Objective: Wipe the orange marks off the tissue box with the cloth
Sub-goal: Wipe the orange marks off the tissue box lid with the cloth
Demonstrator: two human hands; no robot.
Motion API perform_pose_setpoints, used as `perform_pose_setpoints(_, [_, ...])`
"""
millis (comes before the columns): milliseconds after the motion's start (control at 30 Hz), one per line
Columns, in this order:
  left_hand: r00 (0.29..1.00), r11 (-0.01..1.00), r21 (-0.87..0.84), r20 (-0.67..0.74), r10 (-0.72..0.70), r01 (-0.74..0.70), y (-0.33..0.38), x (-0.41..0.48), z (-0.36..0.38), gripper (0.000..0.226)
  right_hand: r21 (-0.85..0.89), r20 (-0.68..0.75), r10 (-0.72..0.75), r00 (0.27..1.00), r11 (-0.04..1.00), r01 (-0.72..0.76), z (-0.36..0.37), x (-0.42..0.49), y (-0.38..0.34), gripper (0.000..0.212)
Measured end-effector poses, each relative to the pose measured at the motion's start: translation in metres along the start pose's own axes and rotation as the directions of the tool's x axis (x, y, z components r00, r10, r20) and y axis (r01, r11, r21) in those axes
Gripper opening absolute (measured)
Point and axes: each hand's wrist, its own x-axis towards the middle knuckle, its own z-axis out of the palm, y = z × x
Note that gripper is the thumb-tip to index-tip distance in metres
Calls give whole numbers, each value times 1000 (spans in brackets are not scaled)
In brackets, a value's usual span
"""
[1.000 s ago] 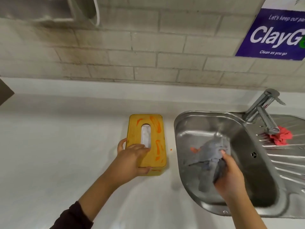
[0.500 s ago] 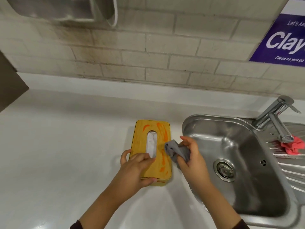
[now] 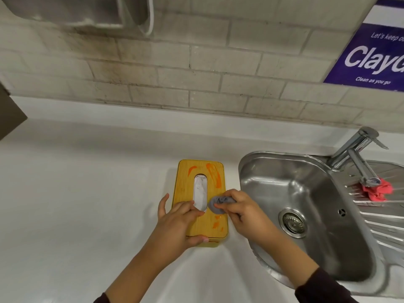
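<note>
Head cam: right hand [image 3: 244, 212] pinching a balled-up grey cloth [image 3: 219, 203] against the tissue box [image 3: 202, 224] lid.
Left hand [image 3: 179, 224] lies flat across the near end beside it; orange marks [image 3: 213, 174] past the cloth.

Tissue box [image 3: 200, 200] on counter [image 3: 76, 193], just left of sink [image 3: 306, 215]; L hand [image 3: 177, 224] rests on box's near-left part, R hand [image 3: 244, 213] presses cloth [image 3: 218, 204] onto lid, right of slot. Tap [image 3: 358, 154] behind sink at right, w/ rag [image 3: 377, 190] on drainer under spout.

right hand [image 3: 244, 212] moved from sink, cloth [image 3: 219, 203] now pressed on tissue box [image 3: 201, 200]
</note>
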Motion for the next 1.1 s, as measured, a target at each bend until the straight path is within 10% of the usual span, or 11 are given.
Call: perform_pose_setpoints(1100, [1000, 1000, 22, 29, 8, -8, 0, 8, -4, 66, -127, 154, 13, 988, 992, 7, -12, -17, -24, 32])
